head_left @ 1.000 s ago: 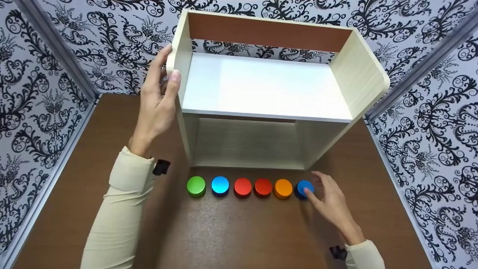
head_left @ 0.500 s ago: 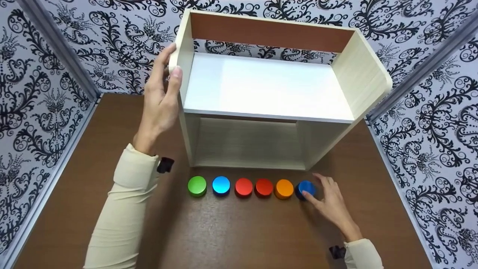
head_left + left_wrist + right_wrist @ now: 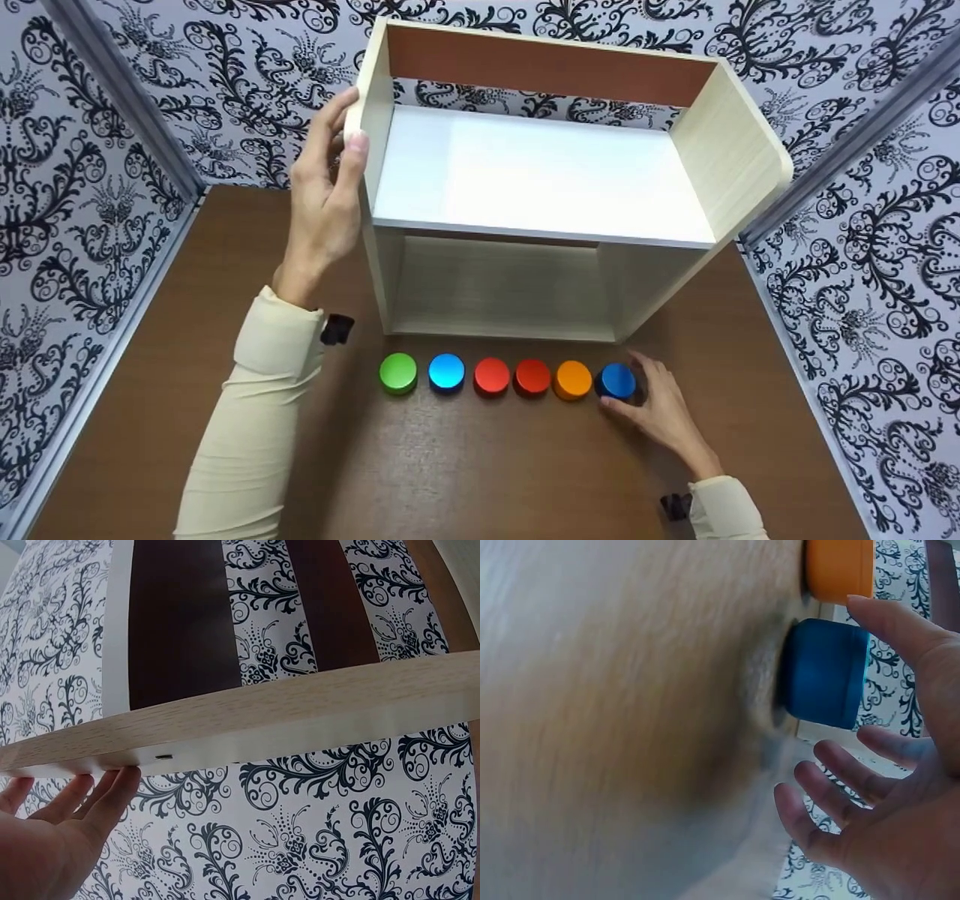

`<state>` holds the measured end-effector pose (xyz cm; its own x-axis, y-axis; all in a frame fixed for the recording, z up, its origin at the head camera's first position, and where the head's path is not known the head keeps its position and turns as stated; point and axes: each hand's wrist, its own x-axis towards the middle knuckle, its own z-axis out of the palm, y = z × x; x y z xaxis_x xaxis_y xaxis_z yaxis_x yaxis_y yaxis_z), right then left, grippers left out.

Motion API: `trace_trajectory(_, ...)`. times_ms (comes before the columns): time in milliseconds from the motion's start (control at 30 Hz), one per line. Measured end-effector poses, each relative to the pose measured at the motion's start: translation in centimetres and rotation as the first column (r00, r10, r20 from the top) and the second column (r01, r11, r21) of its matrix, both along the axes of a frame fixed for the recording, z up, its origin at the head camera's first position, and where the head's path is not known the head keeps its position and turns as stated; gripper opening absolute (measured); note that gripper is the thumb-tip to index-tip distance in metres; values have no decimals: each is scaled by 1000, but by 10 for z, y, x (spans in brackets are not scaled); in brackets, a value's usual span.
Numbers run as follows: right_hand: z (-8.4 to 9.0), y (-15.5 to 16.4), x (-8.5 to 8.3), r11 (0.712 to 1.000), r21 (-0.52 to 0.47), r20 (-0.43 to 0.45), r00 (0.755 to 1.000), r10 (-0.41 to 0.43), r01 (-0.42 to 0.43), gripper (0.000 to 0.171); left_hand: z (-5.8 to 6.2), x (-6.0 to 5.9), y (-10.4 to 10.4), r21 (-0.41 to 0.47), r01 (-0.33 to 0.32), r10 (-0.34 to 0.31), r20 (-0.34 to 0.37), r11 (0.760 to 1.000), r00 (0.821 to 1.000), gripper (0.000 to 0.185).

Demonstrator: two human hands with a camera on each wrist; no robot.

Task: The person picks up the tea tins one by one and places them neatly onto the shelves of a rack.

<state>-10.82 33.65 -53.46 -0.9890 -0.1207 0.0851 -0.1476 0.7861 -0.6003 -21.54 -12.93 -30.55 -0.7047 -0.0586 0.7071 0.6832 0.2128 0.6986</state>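
Observation:
Near its upper front corner, my left hand [image 3: 326, 199] grips the left side panel of a pale wooden shelf unit [image 3: 724, 157]. The thumb lies at the front edge, and in the left wrist view the fingers [image 3: 112, 799] touch the panel's outer face. My right hand [image 3: 664, 412] is spread around a short dark blue cylinder [image 3: 618, 381] at the right end of a row on the table. In the right wrist view, the thumb [image 3: 885, 621] is beside its top and the other fingers stand apart from its side.
Left of the dark blue cylinder, the row holds an orange cylinder [image 3: 573, 379], two red ones, a light blue one [image 3: 447, 372] and a green one [image 3: 398, 373]. The brown table [image 3: 480, 465] is bounded by patterned walls [image 3: 112, 187]. The unit has a white middle shelf [image 3: 540, 176].
My right thumb has moved from over the dark blue cylinder's top to its near side. The left hand keeps its hold on the panel; the whole view has shifted slightly.

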Motion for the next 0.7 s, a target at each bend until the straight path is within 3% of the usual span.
trace_trajectory(700, -14, 7, -12, 1000, 29, 41, 999, 0, -1, 86, 1, 0, -1, -16, -8, 8, 1, 1000, 1000, 47)
